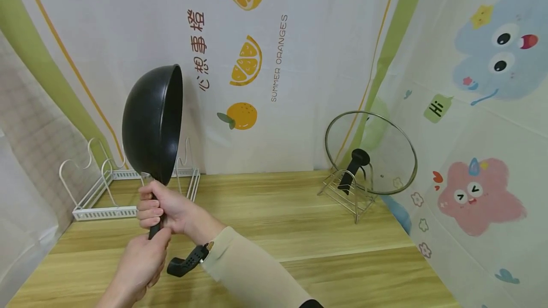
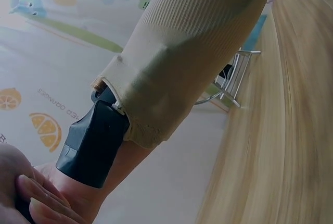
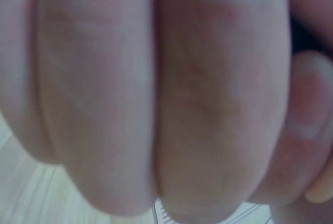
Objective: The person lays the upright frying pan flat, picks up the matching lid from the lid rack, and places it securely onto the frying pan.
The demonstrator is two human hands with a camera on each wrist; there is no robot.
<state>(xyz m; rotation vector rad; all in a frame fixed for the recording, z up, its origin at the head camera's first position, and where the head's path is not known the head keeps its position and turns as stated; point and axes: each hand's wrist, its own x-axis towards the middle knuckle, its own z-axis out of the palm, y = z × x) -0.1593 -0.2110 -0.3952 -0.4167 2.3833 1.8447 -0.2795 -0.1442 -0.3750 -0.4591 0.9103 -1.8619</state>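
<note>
A black wok (image 1: 145,122) is held up on edge at the left in the head view, its opening turned to the right. My right hand (image 1: 171,206) grips the handle close under the bowl, fingers wrapped round it. Lower on the same handle, my left hand (image 1: 141,260) holds the end, its thumb up against the right hand. The right wrist view is filled by curled fingers (image 3: 218,104), with a dark bit of handle between them. In the left wrist view the right arm's sleeve (image 2: 171,62) and its black wrist camera (image 2: 93,143) cross the picture.
A white metal rack (image 1: 107,212) stands behind the wok at the left of the wooden table (image 1: 265,222). To the right, a glass lid (image 1: 391,156) with a black knob leans in a small wire stand (image 1: 355,203). Printed curtains (image 1: 257,146) close off the back and sides.
</note>
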